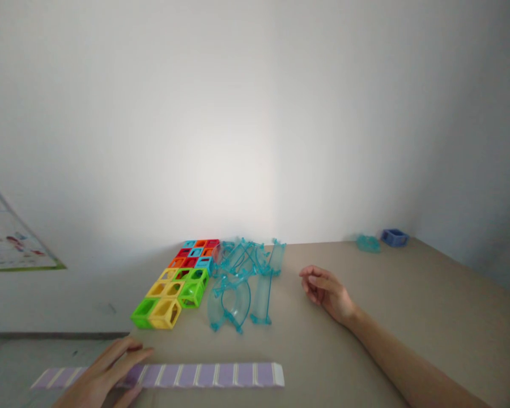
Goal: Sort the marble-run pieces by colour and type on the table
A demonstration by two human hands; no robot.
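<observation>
My left hand lies flat on the left end of a long purple strip with white ribs at the table's near edge, fingers spread over it. My right hand rests on the table to the right, fingers loosely curled, holding nothing. Between the hands lies a pile of clear teal track pieces, curved and straight. Left of the pile stand several hollow cube blocks in green, yellow, orange, red and blue, packed in rows.
The beige table meets a white wall at the back. At its far right corner sit a small blue tray and a teal piece. A printed poster hangs low on the left wall.
</observation>
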